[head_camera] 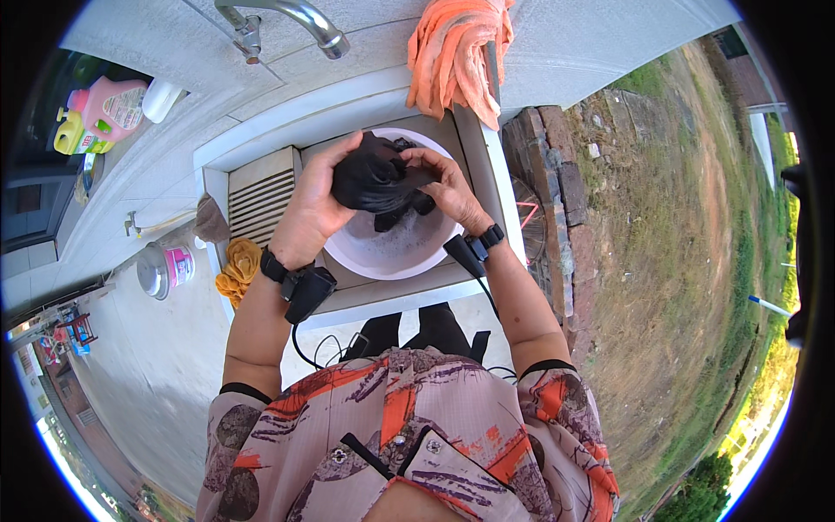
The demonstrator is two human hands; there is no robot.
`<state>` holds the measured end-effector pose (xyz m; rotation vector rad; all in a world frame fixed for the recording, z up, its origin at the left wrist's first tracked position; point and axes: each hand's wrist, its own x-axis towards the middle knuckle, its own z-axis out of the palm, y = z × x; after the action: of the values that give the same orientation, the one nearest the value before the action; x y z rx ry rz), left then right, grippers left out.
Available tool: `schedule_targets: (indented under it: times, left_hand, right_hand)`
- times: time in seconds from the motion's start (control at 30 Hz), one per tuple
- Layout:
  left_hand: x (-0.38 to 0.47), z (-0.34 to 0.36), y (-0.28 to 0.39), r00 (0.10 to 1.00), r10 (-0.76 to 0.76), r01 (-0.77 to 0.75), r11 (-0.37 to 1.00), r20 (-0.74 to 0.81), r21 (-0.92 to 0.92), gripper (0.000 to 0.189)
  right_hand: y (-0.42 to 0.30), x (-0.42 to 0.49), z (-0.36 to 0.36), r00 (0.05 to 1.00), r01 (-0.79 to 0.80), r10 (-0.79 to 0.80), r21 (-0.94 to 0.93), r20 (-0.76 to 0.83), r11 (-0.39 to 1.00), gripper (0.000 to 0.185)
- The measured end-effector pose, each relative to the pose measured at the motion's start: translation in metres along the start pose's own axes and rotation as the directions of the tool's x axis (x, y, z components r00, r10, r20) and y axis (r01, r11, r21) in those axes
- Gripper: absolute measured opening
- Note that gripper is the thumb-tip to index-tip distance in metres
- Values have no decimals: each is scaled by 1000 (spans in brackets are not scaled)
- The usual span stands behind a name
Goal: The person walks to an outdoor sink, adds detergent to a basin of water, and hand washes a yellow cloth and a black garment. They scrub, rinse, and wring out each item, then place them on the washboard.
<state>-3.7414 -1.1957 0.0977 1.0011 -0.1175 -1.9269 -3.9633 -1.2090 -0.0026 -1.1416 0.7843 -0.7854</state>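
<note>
A bunched black cloth point(366, 171) is held between my two hands above a white plastic basin point(365, 264). My left hand point(314, 196) wraps its left side, thumb and fingers spread around the bundle. On the other side, my right hand point(451, 186) pinches a fold of the same cloth between thumb and fingers. Dark wet fabric hangs below the bundle towards foamy water point(404, 238) in the basin. Part of the basin's far side is hidden behind the cloth and hands. Whether the dark pieces are one garment or more, I cannot tell.
The basin sits in a sink with a ribbed washboard point(261, 199) at its left. A metal faucet point(313, 26) juts out above. Orange cloth strips point(460, 55) drape over the far right corner; a yellow cloth point(240, 264) hangs at the left rim. Bricks point(554, 196) stand at right.
</note>
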Motion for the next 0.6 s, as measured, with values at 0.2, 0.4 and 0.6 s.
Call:
schedule_targets:
  times: [0.2,0.4,0.6]
  left_hand:
    - [-19,30,17,995,104,-104,995,-9,11,27]
    - [-49,42,19,925,367,-374,925,98,70,44]
    - [-37,10,-3,940,327,-332,942,99,41,53]
  right_hand:
    - [-44,-1,-1,993,-15,25,-92,112,996,60]
    - [-46,-17,21,998,-22,16,109,60,994,60]
    - [-11,-33,32,985,29,-32,18,168,999,54]
